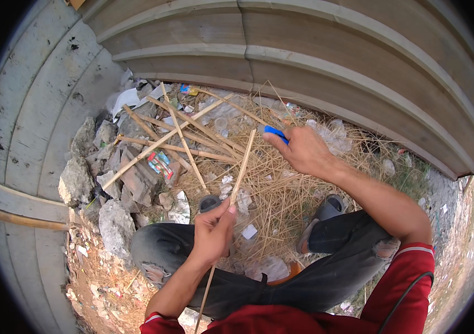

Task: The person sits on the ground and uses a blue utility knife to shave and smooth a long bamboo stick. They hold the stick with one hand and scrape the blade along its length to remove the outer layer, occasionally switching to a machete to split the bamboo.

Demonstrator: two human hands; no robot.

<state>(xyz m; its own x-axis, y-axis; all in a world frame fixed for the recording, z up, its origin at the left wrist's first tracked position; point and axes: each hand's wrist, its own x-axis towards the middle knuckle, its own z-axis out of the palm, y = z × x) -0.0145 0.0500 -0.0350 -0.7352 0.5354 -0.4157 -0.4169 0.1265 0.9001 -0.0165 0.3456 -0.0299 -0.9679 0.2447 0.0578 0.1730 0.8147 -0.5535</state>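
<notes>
My left hand (pixel 213 232) is closed round a thin split bamboo stick (pixel 243 167). The stick slants up and away from the fist, and its lower part runs down past my wrist toward my lap. To the right of its far tip, my right hand (pixel 306 150) grips a blue-handled cutter (pixel 275 134). I cannot make out a blade on it. A small gap shows between the cutter and the stick. Ahead and to the left, several loose bamboo sticks (pixel 184 132) lie crossed over one another on the ground.
Dry straw and shavings (pixel 281 206) cover the ground between my feet. Broken rocks (pixel 117 228) are heaped at the left, with litter around them. A corrugated metal wall (pixel 315 61) closes off the far side, and a grey panel wall (pixel 36 117) stands to the left.
</notes>
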